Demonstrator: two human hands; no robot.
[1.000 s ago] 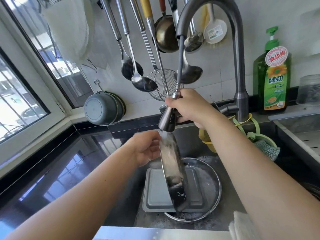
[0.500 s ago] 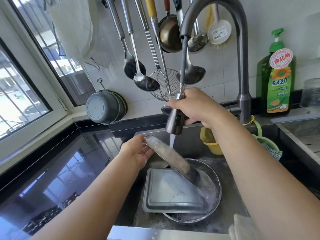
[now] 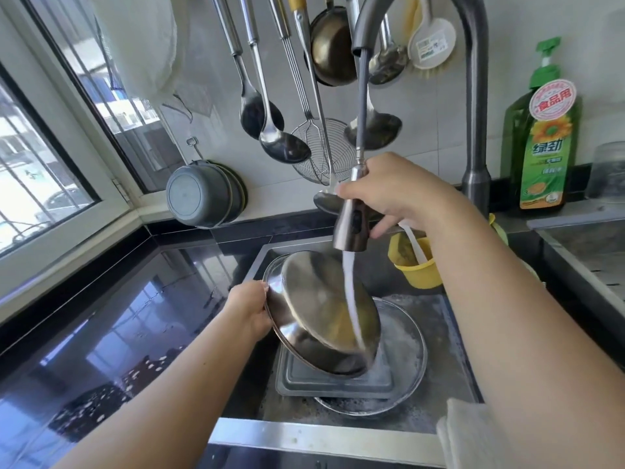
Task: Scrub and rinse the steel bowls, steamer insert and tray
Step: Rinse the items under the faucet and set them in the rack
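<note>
Step in hand: rinsing the outside of a steel bowl [image 3: 321, 313], by my reading.
Left hand: the left hand [image 3: 250, 313] grips the bowl's left rim, fingers curled round the edge, and holds it tilted over the sink [image 3: 453, 336] with its base turned up toward the camera, likely so the water sheets off downward.
Right hand: the right hand [image 3: 395, 194] is wrapped round the pull-out spray head [image 3: 350, 221], drawn down on its hose from the faucet [image 3: 475, 96]; holding it close lets the stream be aimed.
Water: the stream [image 3: 351, 299] strikes the right part of the bowl's underside and runs down.
Below: a square tray [image 3: 334, 384] lies in the sink on a round steel dish [image 3: 406, 377] with foam on it; the bowl's lower edge hangs just over them.
Nearby: dish soap bottle [image 3: 542, 143] stands at the far right; a yellow cup [image 3: 414, 262] hangs at the sink's far edge.
Left to do: tray and round dish look unrinsed.
</note>
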